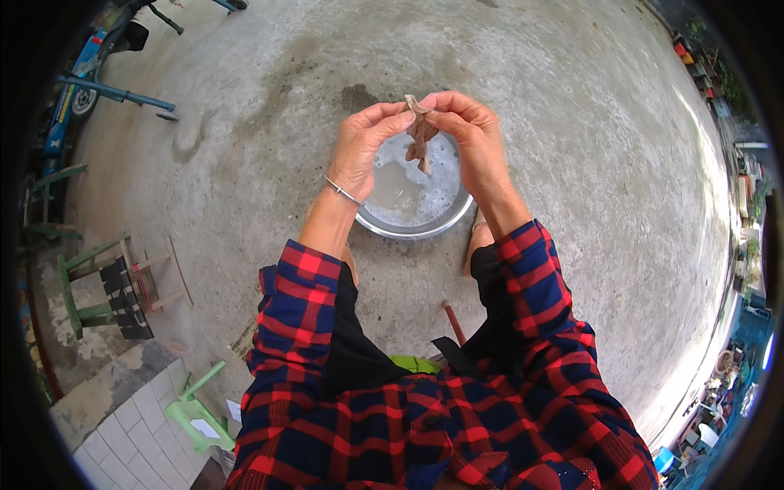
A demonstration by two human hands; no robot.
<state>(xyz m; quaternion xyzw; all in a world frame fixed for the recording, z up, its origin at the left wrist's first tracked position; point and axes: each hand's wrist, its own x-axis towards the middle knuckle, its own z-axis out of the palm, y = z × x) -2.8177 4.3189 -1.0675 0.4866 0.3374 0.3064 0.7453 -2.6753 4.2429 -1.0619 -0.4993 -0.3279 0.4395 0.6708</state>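
A small, crumpled brown cloth point(420, 140) hangs between my hands, its lower end dangling above a round metal basin point(415, 233). With thumb and fingers, my left hand point(359, 145) pinches its upper edge from the left. On the other side my right hand point(475, 139) pinches the same edge, close to the left fingertips. What kind of cloth article it is, I cannot tell. Cloudy water point(392, 193) with white suds lies in the basin, which stands on the ground between my feet. My hands cover part of its far rim.
Rough grey concrete point(588, 163) surrounds the basin, with a dark wet patch point(357, 98) beyond it. At left are a wooden-framed stool point(122, 298) and a blue vehicle point(73, 102). A green plastic chair point(198, 416) stands at lower left, near pale tiles point(135, 425). Assorted items line the right edge.
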